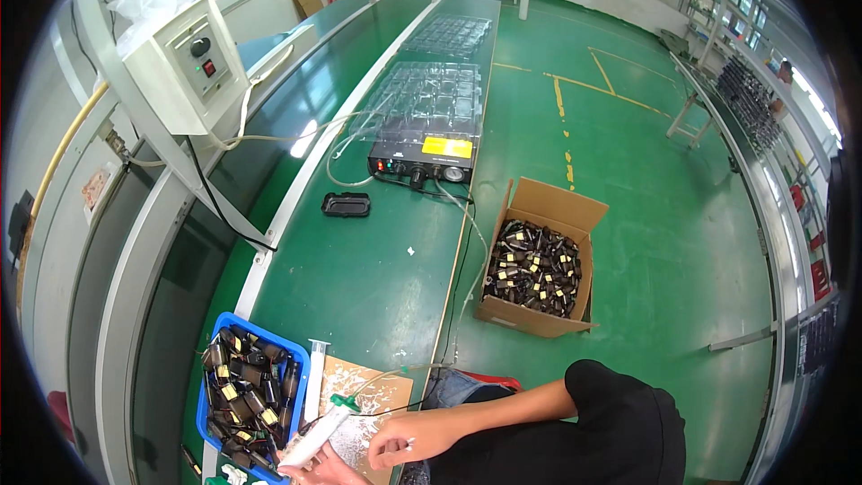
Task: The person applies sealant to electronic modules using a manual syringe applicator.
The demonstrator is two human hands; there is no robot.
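- While the left hand [334, 470] clasps a white tube [314, 437] with a green top [344, 403], low and left of centre in the frame, the right hand [415, 438] sits just beside, apart from it, fingers curled; whether it grips anything, I cannot tell.
- Near them, white-spattered cardboard [395, 388]!
- Further left, a blue basket [303, 373], heaped with dark pieces [242, 382].
- Right of centre, an open carton [525, 317], piled with similar pieces, yellow labels showing.

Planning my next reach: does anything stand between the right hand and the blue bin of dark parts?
Yes: the white syringe in the left hand lies between the right hand and the blue bin.
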